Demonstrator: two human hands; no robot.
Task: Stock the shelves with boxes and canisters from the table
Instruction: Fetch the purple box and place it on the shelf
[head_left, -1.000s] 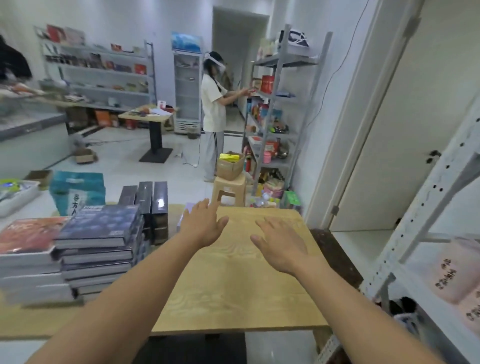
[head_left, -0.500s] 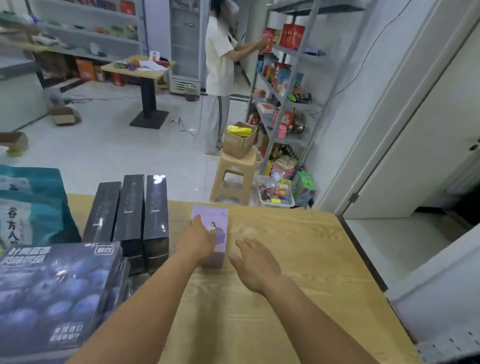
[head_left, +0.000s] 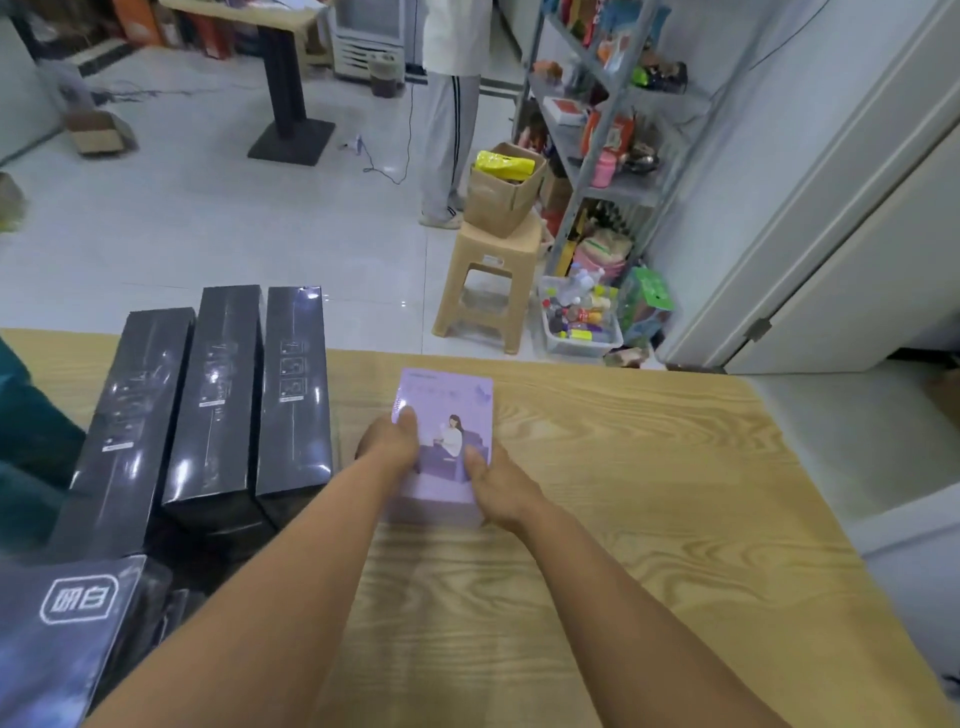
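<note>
Fingers of left hand (head_left: 387, 447) and right hand (head_left: 498, 488) clasp purple box (head_left: 447, 395); cardboard carton (head_left: 498, 200) on stool (head_left: 493, 241) holds yellow packet (head_left: 505, 165).

Between the hands lies a lilac box (head_left: 451, 415) printed with a seated figure; left of them, glossy black boxes (head_left: 218, 400); beneath, a pale wood-grain bench (head_left: 649, 467).

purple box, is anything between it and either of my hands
Nothing visible: the left hand holds the purple box at its left edge, thumb on top, and the right hand holds its right edge. The black boxes stand apart on its left.
</note>
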